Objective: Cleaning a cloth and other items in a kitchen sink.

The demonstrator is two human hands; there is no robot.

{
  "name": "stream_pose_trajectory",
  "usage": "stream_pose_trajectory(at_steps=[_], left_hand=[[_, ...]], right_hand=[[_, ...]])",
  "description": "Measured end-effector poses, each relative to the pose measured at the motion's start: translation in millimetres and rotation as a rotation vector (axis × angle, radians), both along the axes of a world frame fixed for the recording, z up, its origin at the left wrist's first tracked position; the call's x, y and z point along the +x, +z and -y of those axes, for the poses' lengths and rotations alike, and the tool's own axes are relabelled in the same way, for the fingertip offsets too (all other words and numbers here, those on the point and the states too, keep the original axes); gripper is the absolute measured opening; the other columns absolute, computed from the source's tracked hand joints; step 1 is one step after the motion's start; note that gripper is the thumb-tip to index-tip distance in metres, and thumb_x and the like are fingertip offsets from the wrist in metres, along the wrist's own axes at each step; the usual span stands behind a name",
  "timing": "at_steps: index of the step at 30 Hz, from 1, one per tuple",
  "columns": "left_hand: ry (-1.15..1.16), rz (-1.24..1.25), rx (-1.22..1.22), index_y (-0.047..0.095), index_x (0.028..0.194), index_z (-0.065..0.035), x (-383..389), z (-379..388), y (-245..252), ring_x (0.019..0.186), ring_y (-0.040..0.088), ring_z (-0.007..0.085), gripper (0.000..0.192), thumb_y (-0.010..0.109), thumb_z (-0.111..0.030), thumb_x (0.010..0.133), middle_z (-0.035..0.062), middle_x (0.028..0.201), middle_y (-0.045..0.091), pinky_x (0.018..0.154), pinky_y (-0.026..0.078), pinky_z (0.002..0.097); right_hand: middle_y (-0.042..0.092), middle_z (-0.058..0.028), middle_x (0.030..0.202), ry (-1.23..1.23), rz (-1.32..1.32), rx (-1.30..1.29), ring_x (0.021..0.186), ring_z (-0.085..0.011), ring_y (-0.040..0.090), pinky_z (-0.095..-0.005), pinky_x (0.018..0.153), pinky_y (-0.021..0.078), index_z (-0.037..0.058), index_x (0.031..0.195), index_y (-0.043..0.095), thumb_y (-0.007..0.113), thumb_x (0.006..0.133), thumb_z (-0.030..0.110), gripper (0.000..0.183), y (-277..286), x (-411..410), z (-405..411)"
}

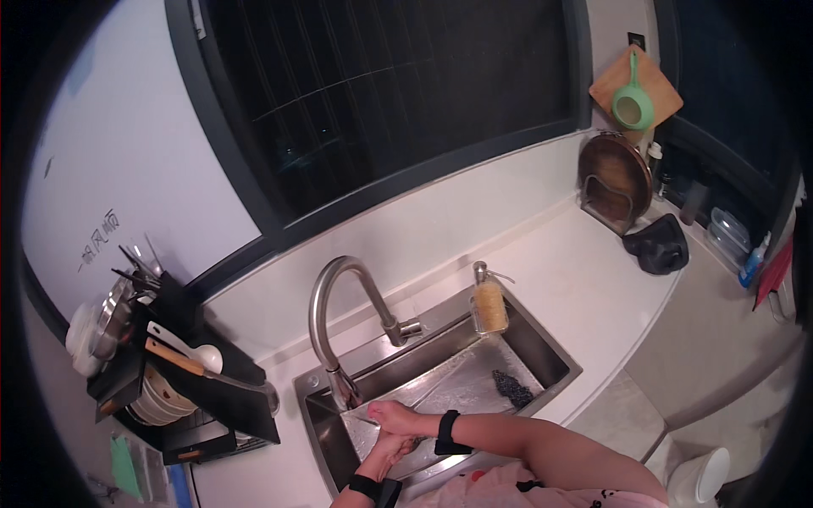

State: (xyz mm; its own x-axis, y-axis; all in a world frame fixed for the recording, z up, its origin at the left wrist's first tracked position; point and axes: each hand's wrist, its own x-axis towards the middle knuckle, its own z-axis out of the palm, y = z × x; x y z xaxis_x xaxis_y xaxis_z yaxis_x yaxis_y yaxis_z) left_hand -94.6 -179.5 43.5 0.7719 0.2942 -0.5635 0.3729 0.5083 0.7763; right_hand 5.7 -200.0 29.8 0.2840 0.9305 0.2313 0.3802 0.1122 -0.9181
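Observation:
My right hand [395, 419] and my left hand [394, 448] are pressed together over the stainless steel sink [565, 374], with the right one on top. Their fingers overlap, so I cannot see whether anything is between them. Just to the left of my right hand is the spray head of the curved metal faucet [317, 298]; whether water runs is unclear. A dark speckled clump [513, 388] lies on the sink's right side. At the back edge stands a pump soap bottle [490, 308] with yellowish contents. Both wrists wear black bands.
Left of the sink, a black dish rack [235, 394] holds bowls [159, 397], a white ladle [206, 357] and other utensils. On the right counter are a round wooden board [613, 171] in a stand and a black cloth-like item [660, 246]. A white bin [702, 476] stands lower right.

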Motion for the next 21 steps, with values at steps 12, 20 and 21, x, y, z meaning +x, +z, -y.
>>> stream_pose_trajectory(at_steps=[12,20,21], left_hand=[[0.294,-0.173,0.382,0.046,0.082,-0.0153,-5,-49,-155,0.036,0.042,0.0112,0.017,0.057,-0.027,0.077,0.0006,0.05,0.044,0.03,0.028,0.0243],[-0.035,0.08,-0.07,0.051,0.083,-0.0068,-6,-28,-27,0.043,0.046,0.012,0.013,0.058,-0.012,0.075,0.0041,0.056,0.05,0.037,0.035,0.0218],[-0.06,0.047,-0.069,0.049,0.076,-0.0054,-10,-27,-19,0.043,0.045,0.0116,0.008,0.056,-0.01,0.075,0.003,0.055,0.048,0.038,0.034,0.0208]], right_hand=[[0.054,-0.0193,0.069,-0.244,0.058,-0.06,0.069,-0.0332,0.057,-0.0409,0.057,0.0419,0.0029,0.077,0.048,0.047,0.078,0.019,0.016,-20,-19,-9],[0.059,-0.0119,0.07,-0.058,0.01,0.213,0.065,-0.026,0.057,-0.0341,0.056,0.0452,0.0029,0.087,0.055,0.056,0.074,0.025,0.025,8,11,8],[0.059,-0.0098,0.068,0.179,-0.164,0.299,0.061,-0.0214,0.057,-0.0319,0.054,0.0454,0.0028,0.086,0.056,0.057,0.074,0.024,0.025,10,13,5]])
